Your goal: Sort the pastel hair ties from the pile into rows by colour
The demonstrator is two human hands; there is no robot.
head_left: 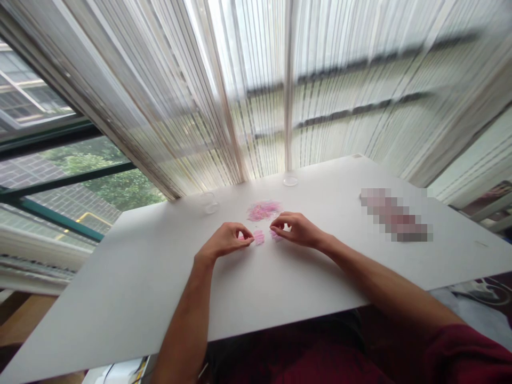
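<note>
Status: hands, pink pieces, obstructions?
Left hand, right hand pinched at small pink bunches; grip contents unclear. Loose pink pile beyond. Clear round item farther back, not blocking.

My left hand (229, 239) and right hand (301, 229) curl over small pink pieces (259, 238)! A pink heap (263, 210) lies just beyond.

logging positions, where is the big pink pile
In the head view, the big pink pile lies on the table, beyond and left of the right hand.

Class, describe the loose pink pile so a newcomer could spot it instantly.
Find the white table. Just beyond the left hand and right hand lies the loose pink pile. It spreads wider and messier than the small pink patches beside the hands.
</note>
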